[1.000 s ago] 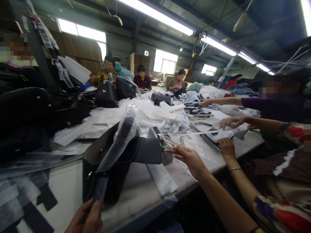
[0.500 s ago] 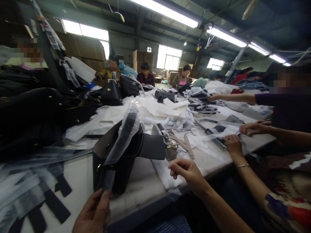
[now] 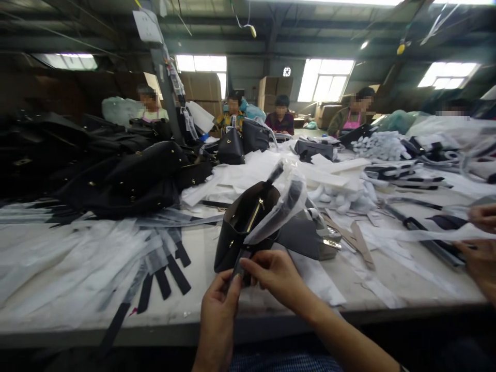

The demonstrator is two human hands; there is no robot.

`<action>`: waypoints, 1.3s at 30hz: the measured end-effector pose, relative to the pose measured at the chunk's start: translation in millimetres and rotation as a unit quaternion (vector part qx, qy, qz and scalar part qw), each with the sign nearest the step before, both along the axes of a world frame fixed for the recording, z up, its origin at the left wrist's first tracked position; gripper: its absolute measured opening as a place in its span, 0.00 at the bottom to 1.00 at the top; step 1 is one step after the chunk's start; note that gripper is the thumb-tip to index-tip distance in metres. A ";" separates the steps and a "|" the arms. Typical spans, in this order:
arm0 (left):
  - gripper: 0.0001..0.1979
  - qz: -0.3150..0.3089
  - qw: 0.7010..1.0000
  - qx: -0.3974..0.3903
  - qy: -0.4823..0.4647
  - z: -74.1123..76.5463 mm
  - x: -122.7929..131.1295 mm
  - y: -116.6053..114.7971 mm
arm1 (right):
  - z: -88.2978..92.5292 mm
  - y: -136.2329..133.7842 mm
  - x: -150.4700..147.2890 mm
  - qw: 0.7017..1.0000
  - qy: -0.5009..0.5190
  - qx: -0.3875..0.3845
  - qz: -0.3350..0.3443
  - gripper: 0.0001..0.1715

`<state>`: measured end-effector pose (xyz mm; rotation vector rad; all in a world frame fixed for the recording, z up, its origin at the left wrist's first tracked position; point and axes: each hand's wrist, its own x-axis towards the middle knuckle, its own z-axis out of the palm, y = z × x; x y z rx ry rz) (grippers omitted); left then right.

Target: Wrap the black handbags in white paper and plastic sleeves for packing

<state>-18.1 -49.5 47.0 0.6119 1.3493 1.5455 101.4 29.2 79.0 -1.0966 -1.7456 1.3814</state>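
Note:
A black handbag [image 3: 227, 245] stands upright on the table in front of me, its top open and a gold zipper showing inside. Its strap [image 3: 281, 206], wrapped in clear plastic film, arches over the opening. Low on the near side, my left hand [image 3: 222, 299] pinches the strap's lower end. My right hand [image 3: 273, 268] is closed on the same strap end just above, thumb and fingers together. The bag's flap [image 3: 300, 237], with a gold clasp at its tip, spreads out to the right. My fingers hide part of the strap end.
Film-covered black strips [image 3: 166, 274] lie fanned out on the left. Behind them rises a heap of black bags [image 3: 143, 175]. A tape dispenser [image 3: 329, 232] and cardboard strips [image 3: 362, 243] are right of the bag. White sheets [image 3: 248, 175] cover the middle. A co-worker's hands [image 3: 480, 253] work at the far right.
My right hand has come left from beside the tape dispenser and now grips the strap end by my left hand. The view has swung left, and more of the bag's opening shows.

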 end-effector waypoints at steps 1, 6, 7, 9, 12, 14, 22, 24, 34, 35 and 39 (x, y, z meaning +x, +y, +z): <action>0.23 -0.011 1.000 -0.004 -0.021 -1.0 -0.6 -0.4 | -2.2 1.6 3.2 1.000 0.011 -0.010 0.022 0.25; 0.22 -0.079 0.989 -0.017 -0.128 1.1 -4.4 -5.2 | -12.2 1.8 16.1 0.980 0.117 -0.096 0.128 0.21; 0.21 -0.092 0.985 -0.022 -0.141 2.1 -5.5 -6.2 | -14.2 0.4 16.1 0.977 0.132 -0.108 0.126 0.21; 0.21 -0.108 0.981 -0.032 -0.155 3.1 -8.0 -7.3 | -17.6 -3.2 13.7 0.979 0.141 -0.114 0.096 0.21; 0.22 -0.123 0.981 -0.049 -0.142 2.0 -11.6 -7.4 | -20.0 -9.1 7.8 0.990 0.113 -0.074 0.033 0.18; 0.22 -0.137 0.980 -0.058 -0.131 0.8 -13.4 -7.4 | -20.3 -12.6 4.6 0.995 0.088 -0.041 0.002 0.16; 0.23 -0.171 0.970 -0.088 -0.149 0.7 -13.5 -9.2 | -22.6 -17.6 -9.2 0.990 0.124 -0.066 -0.023 0.18; 0.23 -0.174 0.970 -0.087 -0.148 1.1 -11.8 -9.2 | -23.6 -16.8 -12.7 0.985 0.145 -0.094 -0.014 0.19; 0.23 -0.153 0.970 -0.075 -0.171 -0.1 -8.4 -9.1 | -13.4 -8.5 -5.9 0.973 0.162 -0.147 0.067 0.18; 0.22 -0.145 0.971 -0.073 -0.173 -0.4 -8.6 -8.9 | -10.3 -7.3 -3.0 0.966 0.174 -0.165 0.096 0.17; 0.22 -0.121 0.975 -0.061 -0.175 -0.7 -6.7 -9.3 | 2.8 -6.2 4.3 0.929 0.201 -0.249 0.188 0.26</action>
